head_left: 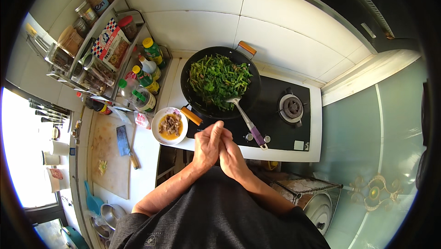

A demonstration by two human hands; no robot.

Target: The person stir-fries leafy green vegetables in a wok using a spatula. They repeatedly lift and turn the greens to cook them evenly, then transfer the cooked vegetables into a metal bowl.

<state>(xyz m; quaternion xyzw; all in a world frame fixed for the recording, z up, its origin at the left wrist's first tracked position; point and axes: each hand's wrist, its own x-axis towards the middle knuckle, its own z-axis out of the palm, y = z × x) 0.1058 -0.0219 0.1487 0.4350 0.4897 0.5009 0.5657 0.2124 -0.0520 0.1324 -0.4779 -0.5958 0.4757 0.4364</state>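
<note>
My left hand [205,145] and my right hand [233,156] are pressed together in front of the stove's near edge, fingers folded against each other. Between the palms I can see no object, though the inner sides are hidden. Just beyond them is a black wok [187,90] with two wooden handles, holding chopped green leafy vegetables [220,80]. A metal spatula [245,113] with a purple grip leans on the wok; its blade is in the greens and its handle end hangs over the counter edge. A plate [184,119] left of my hands holds brown meat pieces [171,124] in yellowish liquid.
The wok covers the left side of the black gas cooktop [275,87]; a bare burner [292,107] is at right. A cleaver [123,141] lies on a cutting board [110,176]. Bottles [139,99] and jars fill a metal rack [103,25]. A glass door [361,121] is at right.
</note>
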